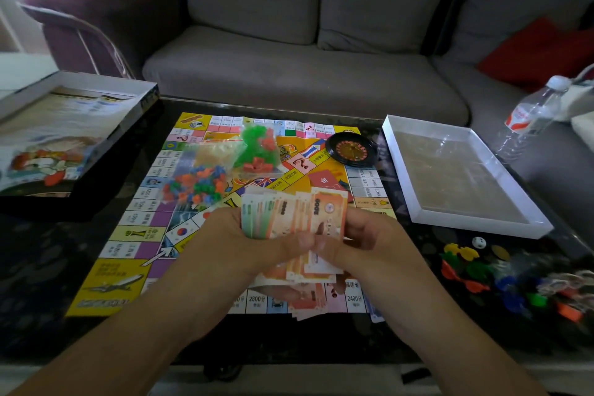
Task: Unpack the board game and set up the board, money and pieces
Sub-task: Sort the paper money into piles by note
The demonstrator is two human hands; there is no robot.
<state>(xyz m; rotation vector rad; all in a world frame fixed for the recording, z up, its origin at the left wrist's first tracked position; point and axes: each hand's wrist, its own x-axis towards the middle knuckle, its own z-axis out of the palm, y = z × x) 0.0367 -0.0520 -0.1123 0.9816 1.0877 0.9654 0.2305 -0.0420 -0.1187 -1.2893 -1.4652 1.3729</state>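
The game board (128,231) lies unfolded on the dark table. Above its near half, my left hand (231,241) and my right hand (363,235) together grip a fanned stack of paper money (289,212), green notes at the left and orange ones at the right. More orange notes (308,296) lie on the board under my hands. On the board's far half sit bags of plastic pieces: a mixed-colour one (196,185), a green and red one (258,148) and a pale one (213,153). A small black roulette wheel (350,149) and a red card (324,180) lie at the board's far right.
The box lid (64,138) sits at the table's left, the white box tray (463,170) at the right. Loose coloured pieces (482,270) and a white die (479,242) lie at the near right. A water bottle (530,116) lies on the grey sofa (289,74) behind.
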